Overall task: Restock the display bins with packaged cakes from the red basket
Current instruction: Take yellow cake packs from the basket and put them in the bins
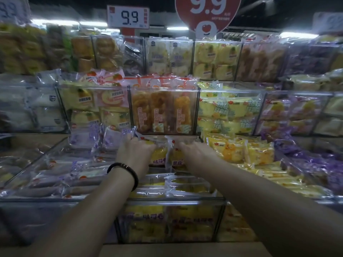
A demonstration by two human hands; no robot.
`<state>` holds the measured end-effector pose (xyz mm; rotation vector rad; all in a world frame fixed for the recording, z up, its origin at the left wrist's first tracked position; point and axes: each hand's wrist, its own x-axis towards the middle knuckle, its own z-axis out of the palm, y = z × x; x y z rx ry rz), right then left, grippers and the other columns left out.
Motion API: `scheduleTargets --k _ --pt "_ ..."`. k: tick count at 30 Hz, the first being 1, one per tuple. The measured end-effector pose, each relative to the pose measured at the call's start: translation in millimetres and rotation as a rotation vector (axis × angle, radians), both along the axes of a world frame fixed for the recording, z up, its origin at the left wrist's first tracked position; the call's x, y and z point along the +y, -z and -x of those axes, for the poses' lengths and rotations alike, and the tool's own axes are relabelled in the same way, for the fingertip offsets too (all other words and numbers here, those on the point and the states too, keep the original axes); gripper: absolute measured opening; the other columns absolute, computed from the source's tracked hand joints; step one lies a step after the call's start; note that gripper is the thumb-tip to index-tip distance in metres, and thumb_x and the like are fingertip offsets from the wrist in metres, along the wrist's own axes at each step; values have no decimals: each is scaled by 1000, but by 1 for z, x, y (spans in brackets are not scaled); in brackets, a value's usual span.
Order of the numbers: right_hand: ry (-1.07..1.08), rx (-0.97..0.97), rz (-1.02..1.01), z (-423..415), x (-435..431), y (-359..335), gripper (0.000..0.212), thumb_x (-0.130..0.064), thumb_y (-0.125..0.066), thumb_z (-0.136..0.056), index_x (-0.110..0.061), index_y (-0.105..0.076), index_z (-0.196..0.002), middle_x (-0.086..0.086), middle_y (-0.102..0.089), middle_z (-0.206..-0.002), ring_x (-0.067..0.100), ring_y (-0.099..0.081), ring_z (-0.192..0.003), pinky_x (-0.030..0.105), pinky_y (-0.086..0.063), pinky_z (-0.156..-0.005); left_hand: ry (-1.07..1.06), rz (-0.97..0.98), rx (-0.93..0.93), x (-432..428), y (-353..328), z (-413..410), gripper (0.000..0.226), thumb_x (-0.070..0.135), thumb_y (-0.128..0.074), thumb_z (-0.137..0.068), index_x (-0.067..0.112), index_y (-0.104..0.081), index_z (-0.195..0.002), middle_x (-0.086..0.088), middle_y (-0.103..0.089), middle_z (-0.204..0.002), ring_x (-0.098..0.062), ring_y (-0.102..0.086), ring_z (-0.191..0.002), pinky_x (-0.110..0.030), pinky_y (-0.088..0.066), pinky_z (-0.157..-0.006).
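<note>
Bins (163,88) of packaged cakes (159,157), price signs (128,16) overhead

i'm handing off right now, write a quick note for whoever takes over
Left hand: grips a yellow cake pack, upright at the back of the centre front bin.
Right hand: grips a second yellow pack right beside it.
Done: flat yellow packs already lie nearer the bin's front.
Left: let go of both packs, then fetch more. The red basket is out of view.
</note>
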<state>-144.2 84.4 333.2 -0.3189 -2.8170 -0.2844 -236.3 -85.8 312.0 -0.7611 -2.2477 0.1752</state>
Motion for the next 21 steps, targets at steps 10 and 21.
scheduleTargets --k 10,21 --pt "-256 254 237 -130 -7 2 29 -34 -61 -100 -30 -61 -129 -9 -61 -125 15 -55 -118 36 -53 -97 35 -138 -10 -4 -16 -32 46 26 -59 -86 38 -61 -130 6 -64 -122 -24 -62 -105 -44 -42 -93" --pt "-322 451 608 -246 10 118 13 -19 -76 -89 -31 -70 -91 -18 -66 -79 -1 -63 -76 8 -39 -62 782 -358 -264 -4 99 -225 11 23 -67 -89 26 -70 -99 10 -63 -100 -19 -56 -97 -37 -48 -82"
